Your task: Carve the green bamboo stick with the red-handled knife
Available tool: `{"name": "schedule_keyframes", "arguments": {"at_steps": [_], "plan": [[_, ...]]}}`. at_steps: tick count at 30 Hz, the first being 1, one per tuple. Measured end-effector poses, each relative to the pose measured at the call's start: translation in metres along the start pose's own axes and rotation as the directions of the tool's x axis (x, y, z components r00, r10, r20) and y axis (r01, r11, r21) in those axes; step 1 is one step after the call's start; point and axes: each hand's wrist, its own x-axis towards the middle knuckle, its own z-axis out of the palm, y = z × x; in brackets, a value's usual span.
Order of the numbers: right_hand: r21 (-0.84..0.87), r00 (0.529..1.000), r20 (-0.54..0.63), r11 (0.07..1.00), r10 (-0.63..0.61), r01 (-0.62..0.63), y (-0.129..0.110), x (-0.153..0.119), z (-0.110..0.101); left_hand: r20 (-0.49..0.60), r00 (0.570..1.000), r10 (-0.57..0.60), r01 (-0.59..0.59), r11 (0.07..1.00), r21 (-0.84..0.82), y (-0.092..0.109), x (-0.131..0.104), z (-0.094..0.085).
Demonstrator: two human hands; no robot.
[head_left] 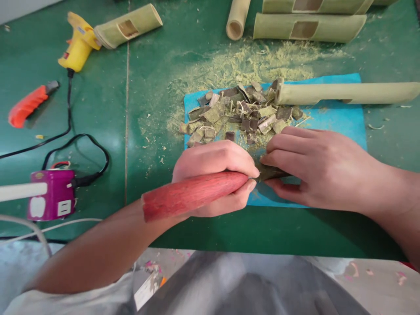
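Note:
My left hand is closed around a tool with a thick red wooden handle. The handle's butt points back toward my left forearm. A sliver of metal shows at its narrow end, but the blade is mostly hidden. Just to the right, my right hand pinches a dark brown piece of bark-like material between thumb and fingers. The tool's tip meets or nearly meets this piece; the exact contact is hidden. Both hands are over a blue sheet, beside a heap of cut brown and greenish pieces.
A bamboo tube lies across the sheet's right side. More bamboo tubes with cut windows lie at the back. At left are a yellow corded tool, an orange-handled cutter and a purple power box. Sawdust covers part of the green table.

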Motion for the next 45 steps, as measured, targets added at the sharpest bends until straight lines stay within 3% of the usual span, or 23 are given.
{"name": "schedule_keyframes", "arguments": {"at_steps": [9, 21, 36, 45], "plan": [[0.026, 0.999, -0.026, 0.999, -0.028, 0.029, 0.0010, 0.0006, 0.0020, -0.075, 0.997, -0.030, 0.028, 0.999, -0.035, -0.0030, -0.0025, -0.0007], [0.025, 0.999, -0.016, 0.999, -0.029, 0.030, 0.0006, 0.0009, 0.0008, 0.000, 1.000, 0.018, -0.018, 0.999, 0.037, -0.0049, -0.0023, -0.0020], [0.026, 1.000, -0.009, 0.999, -0.023, 0.023, 0.0003, 0.0015, 0.0003, -0.018, 0.996, 0.087, -0.084, 0.990, 0.110, 0.0001, 0.0012, -0.0011], [0.043, 1.000, -0.021, 0.999, -0.024, 0.025, 0.0002, 0.0005, 0.0000, -0.079, 0.997, -0.027, 0.028, 1.000, 0.013, -0.0034, -0.0037, -0.0018]]}}
